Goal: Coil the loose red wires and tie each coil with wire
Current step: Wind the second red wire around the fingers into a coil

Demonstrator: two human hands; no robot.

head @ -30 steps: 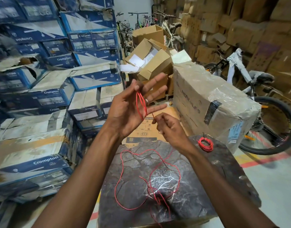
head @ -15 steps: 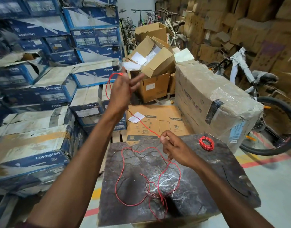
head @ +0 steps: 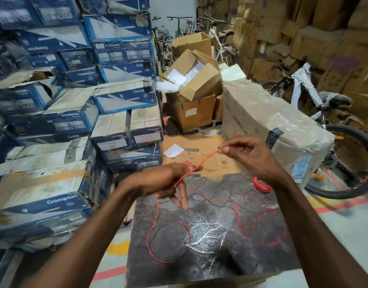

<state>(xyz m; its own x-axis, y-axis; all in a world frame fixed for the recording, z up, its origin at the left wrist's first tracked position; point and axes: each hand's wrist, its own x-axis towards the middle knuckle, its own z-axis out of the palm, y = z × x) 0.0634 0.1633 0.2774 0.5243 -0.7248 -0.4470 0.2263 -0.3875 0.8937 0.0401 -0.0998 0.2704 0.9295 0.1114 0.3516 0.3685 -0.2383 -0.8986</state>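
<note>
Red wire [head: 200, 164] runs taut between both hands in the head view, a straight diagonal stretch above the far edge of the dark slab [head: 210, 256]. Right hand [head: 248, 156] sits high, thumb and forefinger pinched tight on the wire's upper end, the other fingers curled loosely behind. Left hand [head: 164, 181] is lower and nearer, partly closed on the wire, a small red loop showing at its knuckles; it is motion-blurred, so the exact grip is hard to read, but one finger [head: 182, 199] points down toward the slab. From that hand the wire drops onto the slab and sprawls in loose curves, one big open loop at the near left, more slack trailing right into a blurred ring near the right forearm. A finished red coil [head: 262, 186] lies on the slab's far right corner, partly hidden behind the right wrist. Beyond the slab, a flat Crompton carton [head: 199, 154] lies on the floor. Blue Crompton boxes [head: 75, 121] are stacked at left, a plastic-wrapped carton [head: 272, 121] stands at right, and a bicycle [head: 334, 132] leans beyond it.
</note>
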